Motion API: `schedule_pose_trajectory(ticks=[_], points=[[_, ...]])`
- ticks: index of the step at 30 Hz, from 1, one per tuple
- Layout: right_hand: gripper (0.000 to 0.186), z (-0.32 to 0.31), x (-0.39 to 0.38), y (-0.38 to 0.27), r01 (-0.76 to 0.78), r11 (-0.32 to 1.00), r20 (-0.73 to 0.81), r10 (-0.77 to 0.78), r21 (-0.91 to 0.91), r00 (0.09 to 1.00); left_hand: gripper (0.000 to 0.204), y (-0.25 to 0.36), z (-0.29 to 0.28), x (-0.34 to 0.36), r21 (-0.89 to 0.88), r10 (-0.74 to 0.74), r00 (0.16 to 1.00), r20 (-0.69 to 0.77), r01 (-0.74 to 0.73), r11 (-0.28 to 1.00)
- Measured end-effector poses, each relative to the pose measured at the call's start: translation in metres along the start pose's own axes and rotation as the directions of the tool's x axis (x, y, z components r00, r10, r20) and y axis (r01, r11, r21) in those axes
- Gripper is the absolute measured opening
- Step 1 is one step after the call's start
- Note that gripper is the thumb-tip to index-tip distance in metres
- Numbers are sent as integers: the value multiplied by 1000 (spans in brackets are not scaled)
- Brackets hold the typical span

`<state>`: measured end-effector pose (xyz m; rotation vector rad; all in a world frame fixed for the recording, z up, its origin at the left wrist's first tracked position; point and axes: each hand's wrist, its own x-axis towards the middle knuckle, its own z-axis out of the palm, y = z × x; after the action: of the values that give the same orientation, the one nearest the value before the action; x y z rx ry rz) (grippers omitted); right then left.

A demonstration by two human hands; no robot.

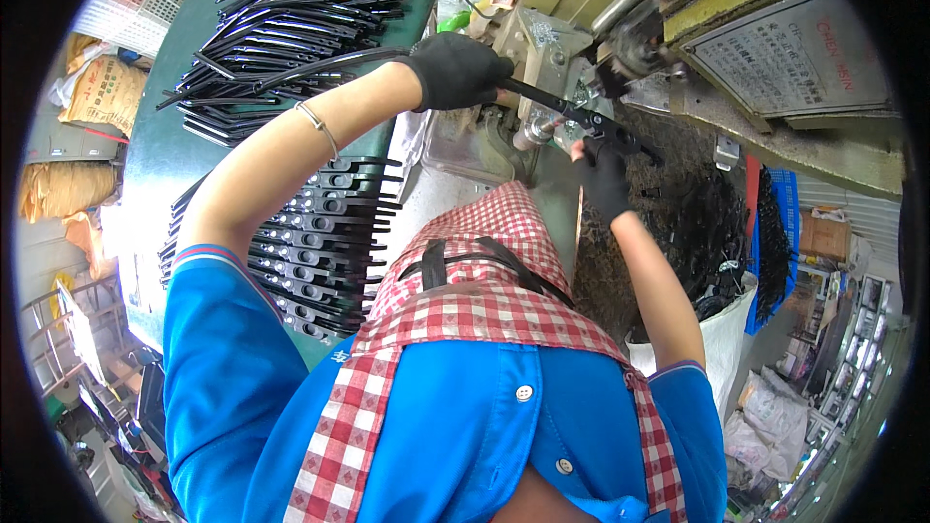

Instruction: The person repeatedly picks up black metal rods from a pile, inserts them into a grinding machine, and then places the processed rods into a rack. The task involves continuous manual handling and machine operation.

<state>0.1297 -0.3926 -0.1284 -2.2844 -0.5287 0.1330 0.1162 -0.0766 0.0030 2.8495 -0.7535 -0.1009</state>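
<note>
My left hand (455, 71), in a black glove, is closed around a long black metal arm (539, 94). The arm slants down to the right and widens into a bracket-like end (612, 132) over the machine's work area. Just below that end is my right hand (603, 179), also gloved, with a bare thumb tip showing. Its fingers seem closed on the wide end, though the glove blends with the black part. Beside the bracket, a round metal post (536, 132) of the machine stands close to the arm.
Left of me, a green table (155, 150) bears a pile of thin black arms (310, 15) and a row of black parts with holes (315, 257). A heavy machine body (775, 48) looms at upper right. A white sack (722, 339) and blue crate (787, 232) stand right.
</note>
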Motion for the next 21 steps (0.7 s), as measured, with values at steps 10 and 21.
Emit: schedule_pose_trajectory(ticks=[10, 21], points=[[57, 8, 87, -32, 9, 711, 303, 288, -703, 908, 49, 14, -10, 2, -34, -57, 998, -15, 57, 998], [20, 32, 83, 15, -91, 818, 66, 156, -569, 986, 22, -4, 7, -81, -264, 26, 986, -167, -70, 962]])
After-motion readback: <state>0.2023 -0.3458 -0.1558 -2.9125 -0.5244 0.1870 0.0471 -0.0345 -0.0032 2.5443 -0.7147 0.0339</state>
